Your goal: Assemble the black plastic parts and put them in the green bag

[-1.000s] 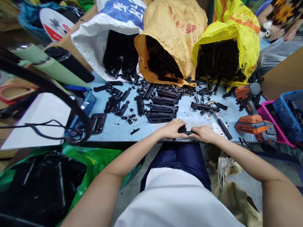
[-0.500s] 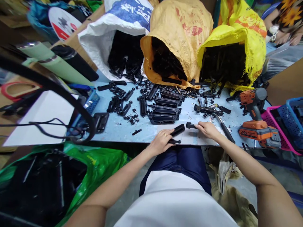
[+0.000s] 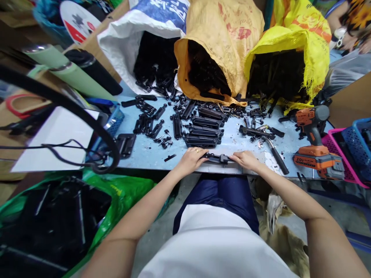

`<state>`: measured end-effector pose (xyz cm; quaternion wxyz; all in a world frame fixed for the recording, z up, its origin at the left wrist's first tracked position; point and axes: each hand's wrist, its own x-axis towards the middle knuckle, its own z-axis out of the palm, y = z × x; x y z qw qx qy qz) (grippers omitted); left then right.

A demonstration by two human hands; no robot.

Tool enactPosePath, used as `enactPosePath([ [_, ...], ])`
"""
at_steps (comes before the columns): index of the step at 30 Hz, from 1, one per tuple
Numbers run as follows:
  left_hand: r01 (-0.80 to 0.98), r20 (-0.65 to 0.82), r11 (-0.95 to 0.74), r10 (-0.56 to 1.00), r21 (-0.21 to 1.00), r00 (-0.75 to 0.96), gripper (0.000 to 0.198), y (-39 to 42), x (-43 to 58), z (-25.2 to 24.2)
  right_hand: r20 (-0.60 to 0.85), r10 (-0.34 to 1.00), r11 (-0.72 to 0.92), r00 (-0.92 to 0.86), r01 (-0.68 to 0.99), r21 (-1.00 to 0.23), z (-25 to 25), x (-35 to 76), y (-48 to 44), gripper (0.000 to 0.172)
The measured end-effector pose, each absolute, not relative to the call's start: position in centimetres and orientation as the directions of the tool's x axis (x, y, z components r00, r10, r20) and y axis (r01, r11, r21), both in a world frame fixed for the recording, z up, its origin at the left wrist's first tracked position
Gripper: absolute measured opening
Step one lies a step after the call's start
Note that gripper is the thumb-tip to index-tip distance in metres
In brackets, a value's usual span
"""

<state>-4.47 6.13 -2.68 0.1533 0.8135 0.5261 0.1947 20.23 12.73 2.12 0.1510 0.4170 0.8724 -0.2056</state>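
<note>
My left hand [image 3: 190, 160] is closed around the left end of a long black plastic part [image 3: 213, 157] at the table's front edge. From the other side my right hand [image 3: 246, 160] pinches a smaller black piece with a square block [image 3: 223, 158]. The two pieces lie in one line and meet between my hands; whether they are joined I cannot tell. Just behind them is a stack of long black parts [image 3: 204, 131]. A short black strip [image 3: 170, 157] lies left of my left hand, and a hammer [image 3: 276, 154] right of my right hand.
White [image 3: 117, 46], orange [image 3: 223, 23] and yellow [image 3: 314, 58] sacks of black parts stand behind. A cordless drill [image 3: 313, 135] and pink basket [image 3: 339, 154] are at right, a green bag [image 3: 121, 189] lower left. A co-worker's hand [image 3: 348, 40] shows at upper right.
The long part has turned to lie level, and the smaller piece has come left against it. My hands have moved slightly, with the pieces now meeting between them.
</note>
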Motion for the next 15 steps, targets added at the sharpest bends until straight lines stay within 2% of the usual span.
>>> enactPosePath([
  [7, 0.81, 0.203, -0.39, 0.921, 0.437, 0.333, 0.03, 5.86, -4.2, -3.06, -0.464, 0.658, 0.617, -0.593, 0.778, -0.119, 2.45, 20.34, 12.6, 0.048],
  [11, 0.811, 0.219, -0.394, 0.918, 0.433, 0.329, 0.031, 5.94, -4.22, -3.11, -0.465, 0.659, 0.618, -0.591, 0.778, -0.112, 2.16, 20.21, 12.42, 0.049],
  [15, 0.813, 0.377, -0.404, 0.892, 0.42, 0.248, 0.036, 5.29, -3.81, -2.62, -0.441, 0.667, 0.633, -0.6, 0.769, -0.09, 2.28, 20.37, 12.03, 0.045],
])
